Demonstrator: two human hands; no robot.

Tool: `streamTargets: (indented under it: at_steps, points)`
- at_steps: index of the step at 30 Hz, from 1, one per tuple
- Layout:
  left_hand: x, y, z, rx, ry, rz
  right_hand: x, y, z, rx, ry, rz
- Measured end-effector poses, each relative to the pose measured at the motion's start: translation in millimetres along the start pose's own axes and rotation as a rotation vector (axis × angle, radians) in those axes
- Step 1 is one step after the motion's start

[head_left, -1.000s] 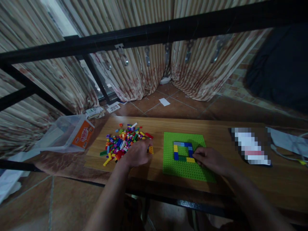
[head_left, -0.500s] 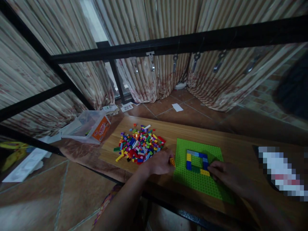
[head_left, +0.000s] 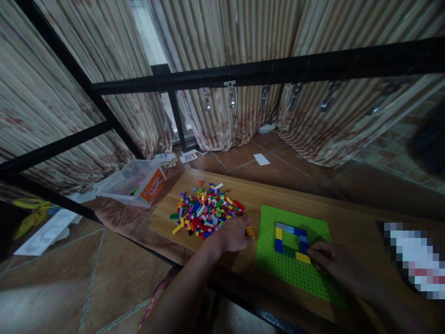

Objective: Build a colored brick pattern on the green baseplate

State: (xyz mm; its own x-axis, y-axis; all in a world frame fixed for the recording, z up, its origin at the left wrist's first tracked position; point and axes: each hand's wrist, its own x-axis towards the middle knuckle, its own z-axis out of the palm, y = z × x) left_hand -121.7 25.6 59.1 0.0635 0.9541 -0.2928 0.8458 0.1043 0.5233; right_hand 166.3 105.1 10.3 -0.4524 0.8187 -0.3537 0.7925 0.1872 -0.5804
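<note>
My right hand (head_left: 333,262) rests on the near right part of the green baseplate (head_left: 271,264), fingers curled, fingertips touching the yellow brick (head_left: 302,258) at the near right corner of the little brick frame (head_left: 291,240); I cannot tell whether anything is pinched inside that hand. My left hand (head_left: 232,235) lies on the bench (head_left: 351,222) just left of the baseplate, closed narrow around a small orange brick (head_left: 249,232) that pokes out toward the plate's edge.

As I judge it, the build is only begun. The frame is a single low ring of bricks: yellow and blue on the left, grey and blue along the far side, blue on the right, dark green and yellow on the near side, with bare green studs showing in the middle. Most of the baseplate carries nothing, and the orange brick is not yet on the plate.

Just beyond my left hand the pile of loose bricks (head_left: 207,211) spreads over the bench in many colours, still large, so plenty is left to place. Past the bench's far left corner a clear plastic tub (head_left: 134,183) with an orange label lies tipped on a cloth, and behind it hang striped curtains (head_left: 215,55).
</note>
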Motion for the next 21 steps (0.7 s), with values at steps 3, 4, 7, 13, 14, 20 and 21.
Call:
streamTargets:
  at_steps: [3, 4, 7, 13, 14, 20, 21]
  points:
    - [-0.4, 1.3, -0.6, 0.01, -0.004, 0.003, 0.7, 2.2, 1.0, -0.02, 0.005, 0.002]
    - [-0.4, 1.5, -0.5, 0.011, -0.002, 0.007, 0.7, 2.6, 1.2, -0.023, 0.005, 0.002]
    - [0.2, 1.4, 0.5, 0.006, 0.002, 0.023, 0.6, 2.6, 1.5, -0.01, 0.012, -0.018]
    - [0.3, 3.5, 0.1, -0.011, 0.013, 0.065, 0.6, 3.2, 2.4, 0.022, 0.039, -0.027]
    - [0.1, 4.1, -0.3, -0.015, 0.014, 0.072, 0.8, 3.4, 2.6, 0.021, 0.041, -0.028]
    - [1.8, 5.6, 0.6, -0.037, 0.031, 0.109, 1.1, 0.8, 3.1, 0.025, 0.033, -0.033]
    - [2.4, 5.7, 1.1, -0.047, 0.036, 0.116, 0.9, -0.1, 3.2, 0.028, 0.031, -0.033]
